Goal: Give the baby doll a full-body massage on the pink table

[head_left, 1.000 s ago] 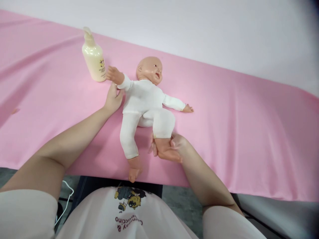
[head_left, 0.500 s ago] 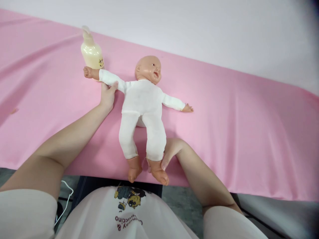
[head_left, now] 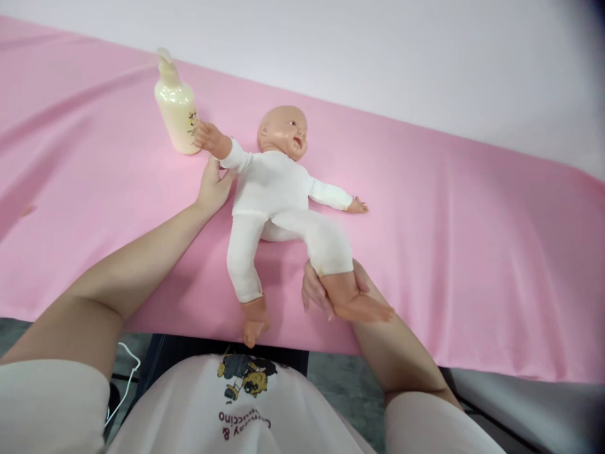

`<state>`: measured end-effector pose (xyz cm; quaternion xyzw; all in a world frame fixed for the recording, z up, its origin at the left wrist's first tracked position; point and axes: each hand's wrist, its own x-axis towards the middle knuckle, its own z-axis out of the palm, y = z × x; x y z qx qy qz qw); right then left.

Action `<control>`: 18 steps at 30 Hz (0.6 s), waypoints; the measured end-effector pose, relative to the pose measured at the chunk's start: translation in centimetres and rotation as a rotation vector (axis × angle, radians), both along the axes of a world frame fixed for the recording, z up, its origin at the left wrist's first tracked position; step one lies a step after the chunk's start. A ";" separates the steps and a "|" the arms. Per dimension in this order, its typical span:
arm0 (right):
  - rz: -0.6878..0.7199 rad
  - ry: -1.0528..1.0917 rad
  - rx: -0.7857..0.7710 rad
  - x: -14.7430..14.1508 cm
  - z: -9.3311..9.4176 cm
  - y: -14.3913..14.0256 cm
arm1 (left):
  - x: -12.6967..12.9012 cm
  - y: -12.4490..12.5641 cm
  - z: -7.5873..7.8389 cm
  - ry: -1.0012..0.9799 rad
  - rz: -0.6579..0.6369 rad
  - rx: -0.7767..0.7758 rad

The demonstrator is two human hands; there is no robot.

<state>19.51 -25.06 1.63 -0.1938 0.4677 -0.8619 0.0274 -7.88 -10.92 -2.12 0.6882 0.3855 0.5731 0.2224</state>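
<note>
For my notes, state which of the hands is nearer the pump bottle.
Left. The left hand is close below and right of the pump bottle in the view, at the doll's arm; the right hand is farther off, around the doll's lower leg.

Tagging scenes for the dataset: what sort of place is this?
Possibly an indoor infant-care practice station: a baby doll lying on pink cloth, with a pump bottle standing nearby.
</note>
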 end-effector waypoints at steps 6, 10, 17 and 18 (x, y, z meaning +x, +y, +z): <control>-0.961 -0.387 -0.151 1.8 0.1 -1.7 | 0.8 -2.1 2.7 0.220 -0.111 0.147; -1.143 -0.501 -0.263 0.9 0.3 -1.4 | 1.2 -2.4 3.4 0.273 -0.188 0.198; -1.215 -0.574 -0.307 0.3 0.8 -1.2 | 1.2 -2.4 3.3 0.266 -0.197 0.182; -1.215 -0.565 -0.297 0.3 0.8 -1.3 | 1.2 -2.4 3.2 0.269 -0.188 0.180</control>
